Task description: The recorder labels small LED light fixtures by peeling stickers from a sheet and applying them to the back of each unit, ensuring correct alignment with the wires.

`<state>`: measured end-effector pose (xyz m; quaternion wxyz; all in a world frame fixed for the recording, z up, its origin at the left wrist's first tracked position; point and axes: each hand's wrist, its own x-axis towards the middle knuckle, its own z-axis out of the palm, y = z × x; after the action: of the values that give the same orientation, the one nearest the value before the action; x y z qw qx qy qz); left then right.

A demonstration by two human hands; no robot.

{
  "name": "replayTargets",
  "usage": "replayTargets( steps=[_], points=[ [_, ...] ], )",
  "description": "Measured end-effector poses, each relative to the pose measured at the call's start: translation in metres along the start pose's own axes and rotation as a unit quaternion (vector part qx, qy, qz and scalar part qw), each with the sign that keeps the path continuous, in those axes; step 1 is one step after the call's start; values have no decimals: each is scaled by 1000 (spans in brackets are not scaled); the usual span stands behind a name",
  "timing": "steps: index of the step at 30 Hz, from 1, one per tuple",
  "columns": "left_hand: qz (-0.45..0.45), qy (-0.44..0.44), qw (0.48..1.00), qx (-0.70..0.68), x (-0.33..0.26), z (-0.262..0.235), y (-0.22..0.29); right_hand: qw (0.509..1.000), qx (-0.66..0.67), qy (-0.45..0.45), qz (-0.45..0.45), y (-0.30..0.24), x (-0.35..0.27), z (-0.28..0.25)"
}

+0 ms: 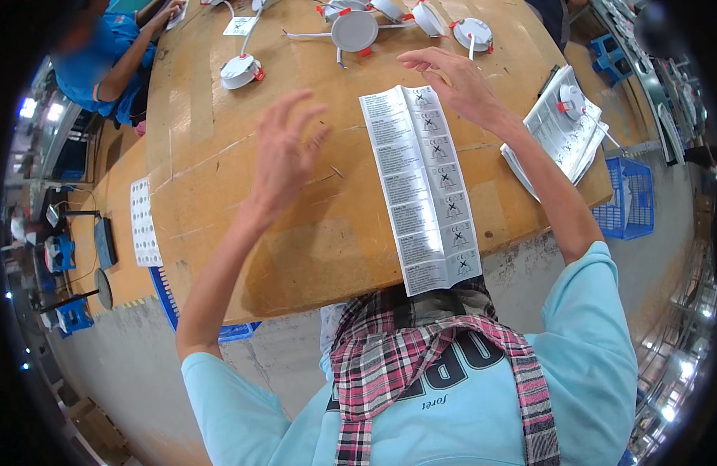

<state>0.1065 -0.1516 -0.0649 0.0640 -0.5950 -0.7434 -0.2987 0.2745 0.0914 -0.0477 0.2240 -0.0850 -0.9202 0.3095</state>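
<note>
A long silver sheet of printed labels (417, 190) lies on the wooden table in front of me, its near end reaching past the table edge. My left hand (285, 151) hovers to the left of the sheet, slightly blurred, fingers spread and holding nothing. At the sheet's far end is my right hand (461, 87), its fingers stretched to the left and loosely bent, with nothing visible in them. Beyond my hands sit several round white downlights with red clips and white cables. One downlight (355, 33) lies face up; another (240, 71) stands apart to the left.
A paper stack (556, 128) at the right bears a downlight (571, 102) and a dark pen (548, 81). A white sheet with round spots (145, 224) hangs over the left edge. Blue crates (634, 198) stand below. A co-worker in blue (114, 58) sits far left.
</note>
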Motion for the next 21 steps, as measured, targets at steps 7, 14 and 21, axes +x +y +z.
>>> replayTargets(
  steps=[7, 14, 21],
  points=[
    [53, -79, 994, -50, -6, 17, 27, 987, 54, 105, 105, 9, -15, 18],
    [-52, 0, 990, -129, 25, 23, 11, 960, 128, 208, 138, 23, -19, 47],
    [-27, -23, 990, -133, 52, 45, 28, 953, 164, 218, 134, 11, -10, 55]
  ],
)
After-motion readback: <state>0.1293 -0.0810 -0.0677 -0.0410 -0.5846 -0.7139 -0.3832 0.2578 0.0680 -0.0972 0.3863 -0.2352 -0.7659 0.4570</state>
